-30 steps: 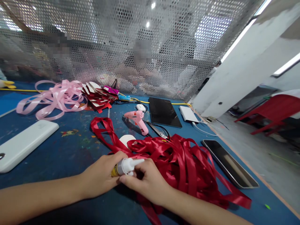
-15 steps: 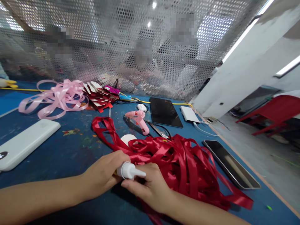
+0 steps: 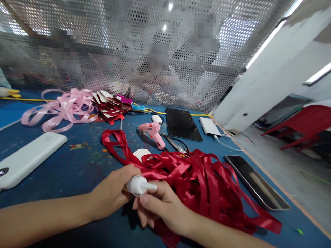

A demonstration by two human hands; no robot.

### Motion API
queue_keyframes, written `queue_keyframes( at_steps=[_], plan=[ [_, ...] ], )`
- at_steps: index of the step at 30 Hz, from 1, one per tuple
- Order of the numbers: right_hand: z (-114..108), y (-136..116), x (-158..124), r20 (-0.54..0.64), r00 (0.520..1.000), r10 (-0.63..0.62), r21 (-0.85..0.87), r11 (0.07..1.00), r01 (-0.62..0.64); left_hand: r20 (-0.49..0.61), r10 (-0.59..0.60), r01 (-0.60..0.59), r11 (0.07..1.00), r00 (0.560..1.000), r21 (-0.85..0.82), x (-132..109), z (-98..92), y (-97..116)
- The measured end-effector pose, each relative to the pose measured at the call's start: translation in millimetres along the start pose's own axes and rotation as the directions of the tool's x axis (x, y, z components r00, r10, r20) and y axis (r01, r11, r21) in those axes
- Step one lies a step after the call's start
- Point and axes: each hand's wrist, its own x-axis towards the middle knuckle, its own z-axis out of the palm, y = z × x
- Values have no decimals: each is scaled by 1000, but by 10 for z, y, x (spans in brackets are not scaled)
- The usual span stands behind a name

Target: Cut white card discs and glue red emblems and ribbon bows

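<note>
My left hand is wrapped round a small white bottle with a pointed nozzle aimed to the right. My right hand touches the nozzle's underside with thumb and index finger pressed together; its other fingers curl below. Whether anything is pinched there is too small to tell. A heap of dark red satin ribbon lies beside and behind my right hand, with one loop stretching to the left. A white disc sits partly under the ribbon. Beyond it lies a pink glue gun.
Scissors, a black tablet, a white power bank and a phone lie behind and right. Pink ribbon, red and white pieces and a long white device are left. A perforated metal screen stands behind.
My right hand has shifted slightly; its thumb has risen to the nozzle and its lower fingers now show beneath. The bottle has moved slightly left.
</note>
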Motion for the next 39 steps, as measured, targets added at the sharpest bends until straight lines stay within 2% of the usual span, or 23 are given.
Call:
queue_keyframes(
  at_steps=[2,5,8,11,15,18,20,23,28,30,34,39],
  plan=[
    [-16,18,25,1,1000,25,100,995,-25,6,-42,42,999,999,5,6,-10,19],
    [-38,17,39,1,999,36,137,990,-35,28,-39,39,999,999,-3,3,-6,6],
    [-32,1,26,30,999,42,67,997,-44,9,85,-85,996,996,-36,-8,22,-48],
    [-1,-2,8,-14,998,-55,-111,992,53,-61,178,-181,982,982,-47,-7,45,-84],
    [23,-2,-9,-60,969,-241,-375,905,202,-99,141,-146,988,985,-43,13,36,-59],
    [14,-12,-16,-54,950,-308,-462,851,250,-33,131,-132,991,991,-25,20,13,-29],
    [7,-19,-22,-42,944,-327,-486,832,267,18,109,-109,994,994,1,19,0,-16],
    [11,-30,-32,-41,941,-335,-522,810,266,28,88,-89,996,996,28,16,-9,0],
    [33,-83,-41,-123,939,-322,-567,799,200,120,-103,104,995,987,0,18,-14,50],
    [30,-102,-41,-137,935,-327,-570,798,195,149,-139,139,990,979,15,18,-17,71],
    [-3,-108,-46,-157,907,-390,-573,784,238,179,-125,120,992,976,42,16,-20,80],
    [-52,-111,-77,-159,830,-534,-676,672,303,222,-95,81,994,970,74,22,-13,54]
  ],
)
